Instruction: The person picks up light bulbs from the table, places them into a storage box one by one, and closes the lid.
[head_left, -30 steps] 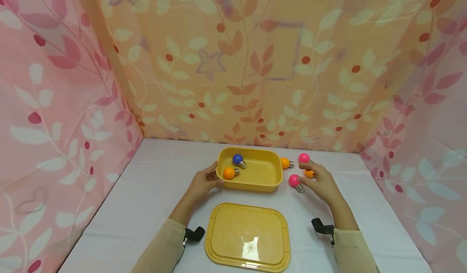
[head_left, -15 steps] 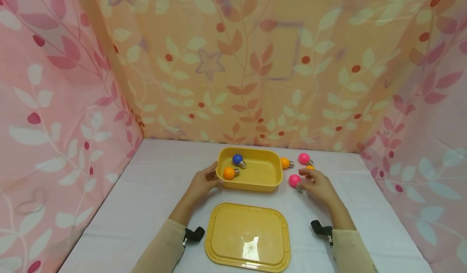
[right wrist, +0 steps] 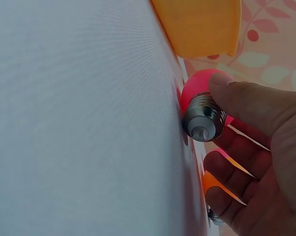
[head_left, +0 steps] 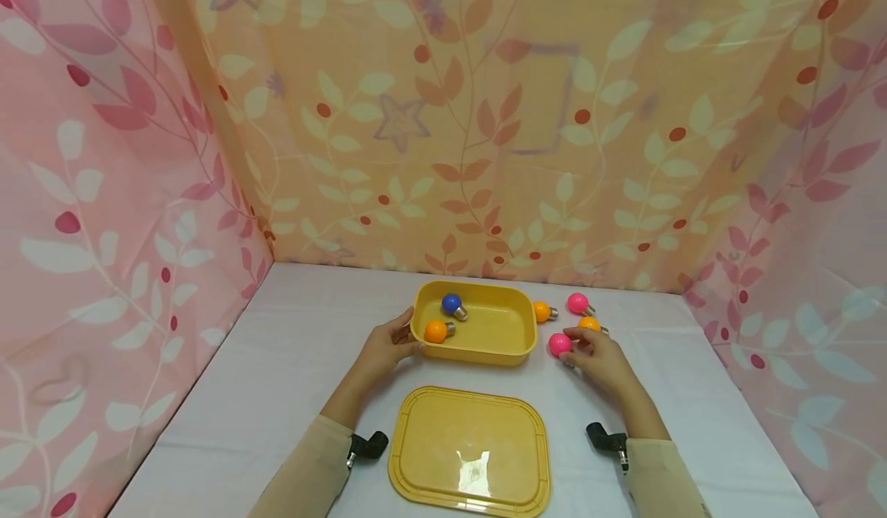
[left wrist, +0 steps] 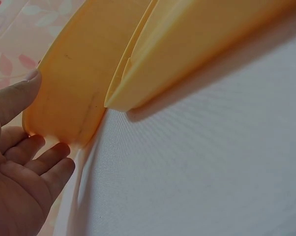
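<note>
My left hand (head_left: 384,347) holds the left end of a yellow plastic box (head_left: 478,355); in the left wrist view its thumb lies at the rim and the curled fingers touch the outer wall. Inside the box are a blue light bulb (head_left: 451,303) and an orange light bulb (head_left: 434,331). To the right of the box, my right hand (head_left: 603,360) pinches a pink light bulb (head_left: 559,344) low at the table. The right wrist view shows the thumb on the bulb, its metal screw base (right wrist: 204,120) facing the camera, and part of the index finger hidden behind it.
A yellow lid (head_left: 471,445) lies flat in front of the box. One orange bulb (head_left: 541,312) lies by the box's right end. Another pink bulb (head_left: 577,302) and an orange bulb (head_left: 589,323) lie beyond my right hand. Patterned cloth (head_left: 443,118) rises behind the table.
My right hand has shifted slightly left and toward me, and its thumb and fingers have come onto the near pink bulb. The left hand and the box have stayed put.
</note>
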`<move>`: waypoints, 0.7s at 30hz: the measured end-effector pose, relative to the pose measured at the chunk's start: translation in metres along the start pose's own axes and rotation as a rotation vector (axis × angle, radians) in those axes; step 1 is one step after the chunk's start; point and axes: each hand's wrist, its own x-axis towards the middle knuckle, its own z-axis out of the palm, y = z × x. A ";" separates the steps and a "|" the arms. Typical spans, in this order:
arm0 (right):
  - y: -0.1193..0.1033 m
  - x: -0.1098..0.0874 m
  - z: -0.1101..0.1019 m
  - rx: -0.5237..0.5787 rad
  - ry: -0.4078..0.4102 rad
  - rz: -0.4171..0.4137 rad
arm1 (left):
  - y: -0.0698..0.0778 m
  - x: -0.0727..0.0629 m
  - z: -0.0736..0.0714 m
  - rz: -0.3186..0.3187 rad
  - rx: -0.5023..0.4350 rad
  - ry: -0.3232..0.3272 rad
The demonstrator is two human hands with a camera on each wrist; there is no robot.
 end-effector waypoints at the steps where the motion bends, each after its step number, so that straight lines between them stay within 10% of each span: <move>1: 0.000 0.000 0.000 0.002 0.000 0.001 | 0.000 0.000 0.000 0.002 -0.002 -0.002; 21: 0.003 0.000 0.001 0.016 0.017 0.017 | 0.000 -0.001 0.000 0.022 -0.019 -0.018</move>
